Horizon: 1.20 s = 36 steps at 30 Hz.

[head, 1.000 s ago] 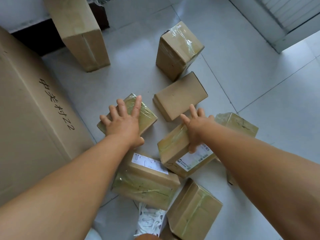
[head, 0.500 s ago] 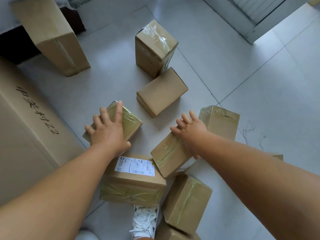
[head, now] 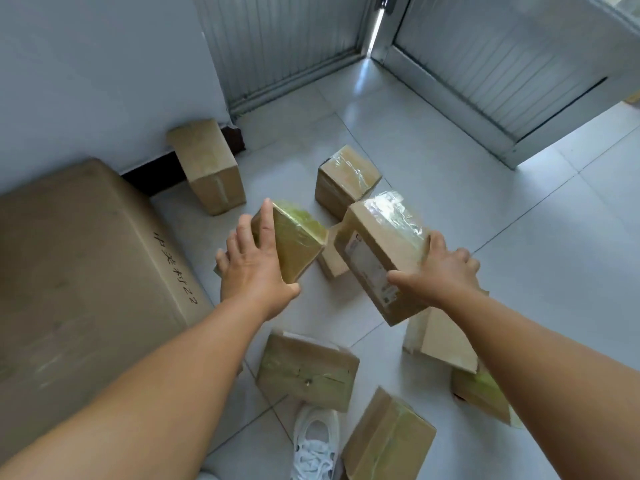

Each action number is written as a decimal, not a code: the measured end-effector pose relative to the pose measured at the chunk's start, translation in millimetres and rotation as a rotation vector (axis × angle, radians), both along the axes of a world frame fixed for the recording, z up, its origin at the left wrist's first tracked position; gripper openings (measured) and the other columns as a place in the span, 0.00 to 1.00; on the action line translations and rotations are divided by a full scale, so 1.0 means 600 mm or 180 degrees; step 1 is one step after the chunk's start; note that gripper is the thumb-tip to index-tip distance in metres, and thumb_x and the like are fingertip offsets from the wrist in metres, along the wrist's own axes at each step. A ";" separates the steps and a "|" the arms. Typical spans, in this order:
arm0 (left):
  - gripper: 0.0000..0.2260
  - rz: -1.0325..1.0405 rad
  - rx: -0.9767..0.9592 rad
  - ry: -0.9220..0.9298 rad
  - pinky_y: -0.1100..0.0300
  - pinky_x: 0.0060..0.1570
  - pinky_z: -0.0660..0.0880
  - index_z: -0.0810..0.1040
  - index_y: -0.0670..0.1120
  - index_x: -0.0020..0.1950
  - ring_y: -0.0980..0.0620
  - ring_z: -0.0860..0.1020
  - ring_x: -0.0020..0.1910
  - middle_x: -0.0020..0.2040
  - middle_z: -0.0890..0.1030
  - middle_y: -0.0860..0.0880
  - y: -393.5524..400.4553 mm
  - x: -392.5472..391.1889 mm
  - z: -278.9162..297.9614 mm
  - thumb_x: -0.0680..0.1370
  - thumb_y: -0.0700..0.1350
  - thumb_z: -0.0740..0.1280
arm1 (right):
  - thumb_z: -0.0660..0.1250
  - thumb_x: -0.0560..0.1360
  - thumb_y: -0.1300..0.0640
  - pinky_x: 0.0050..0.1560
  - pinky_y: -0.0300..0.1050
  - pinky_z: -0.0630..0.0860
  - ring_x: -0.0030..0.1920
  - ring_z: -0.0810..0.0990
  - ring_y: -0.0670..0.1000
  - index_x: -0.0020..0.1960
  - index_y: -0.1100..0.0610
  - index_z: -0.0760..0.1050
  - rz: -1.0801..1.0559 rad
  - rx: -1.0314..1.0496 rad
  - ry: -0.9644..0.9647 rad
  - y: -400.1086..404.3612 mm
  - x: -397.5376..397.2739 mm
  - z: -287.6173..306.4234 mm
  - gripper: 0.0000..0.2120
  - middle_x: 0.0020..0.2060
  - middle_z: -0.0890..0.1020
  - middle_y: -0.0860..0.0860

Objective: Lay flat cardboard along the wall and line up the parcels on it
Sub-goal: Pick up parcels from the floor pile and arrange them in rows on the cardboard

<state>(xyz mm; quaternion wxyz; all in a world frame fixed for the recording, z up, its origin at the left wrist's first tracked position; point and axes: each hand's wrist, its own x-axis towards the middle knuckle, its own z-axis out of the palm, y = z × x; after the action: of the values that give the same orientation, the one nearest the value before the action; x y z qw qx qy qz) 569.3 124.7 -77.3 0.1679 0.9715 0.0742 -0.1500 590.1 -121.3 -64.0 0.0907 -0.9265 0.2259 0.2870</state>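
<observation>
My left hand [head: 254, 268] grips a small taped parcel [head: 298, 242] with a greenish tape face, lifted off the floor and tilted. My right hand [head: 441, 271] holds a longer labelled parcel [head: 375, 256], also raised, its shiny taped end pointing away. Several more brown parcels lie scattered on the tiled floor below and beyond both hands: one [head: 308, 370] near my foot, one [head: 388, 441] at the bottom, one [head: 346, 180] farther off. A big flat brown cardboard box [head: 79, 271] with handwriting lies along the wall at left.
Another parcel [head: 211, 168] leans against the white wall [head: 104, 71]. Grey ribbed metal doors [head: 485, 64] close the far side, with a bright opening at right. My white shoe [head: 315, 445] stands among the parcels. Bare grey tiles [head: 502, 237] stretch to the right.
Both hands have closed on their parcels and lifted them off the floor. The view has tipped up, showing the wall and doors.
</observation>
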 end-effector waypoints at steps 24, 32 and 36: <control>0.74 0.0192 0.1764 -0.0673 0.43 0.66 0.55 0.37 0.54 0.78 0.43 0.63 0.65 0.67 0.62 0.45 0.475 -0.096 0.083 0.44 0.44 0.83 | 0.70 0.69 0.39 0.44 0.45 0.71 0.52 0.76 0.53 0.74 0.49 0.58 -0.0506 0.2595 -0.0011 0.510 0.086 0.078 0.40 0.60 0.74 0.54; 0.73 0.0037 0.1886 -0.0425 0.43 0.68 0.47 0.28 0.54 0.74 0.44 0.57 0.68 0.69 0.55 0.47 0.576 -0.105 0.041 0.49 0.42 0.82 | 0.67 0.65 0.33 0.42 0.45 0.72 0.49 0.77 0.51 0.69 0.50 0.66 -0.0189 0.2474 0.0146 0.640 0.112 0.045 0.38 0.56 0.79 0.51; 0.75 -0.0018 0.1852 -0.0579 0.41 0.64 0.54 0.33 0.51 0.77 0.41 0.63 0.64 0.67 0.60 0.43 0.610 -0.111 0.013 0.44 0.45 0.82 | 0.61 0.75 0.40 0.59 0.54 0.73 0.49 0.76 0.51 0.53 0.48 0.73 -0.0208 0.2602 0.0461 0.686 0.121 0.021 0.14 0.49 0.78 0.49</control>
<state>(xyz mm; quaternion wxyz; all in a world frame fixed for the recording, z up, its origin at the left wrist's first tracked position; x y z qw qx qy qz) 502.7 490.9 -69.5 -0.1118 0.9884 0.0961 -0.0354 662.6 290.3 -51.5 0.4439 -0.7840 0.1284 0.4145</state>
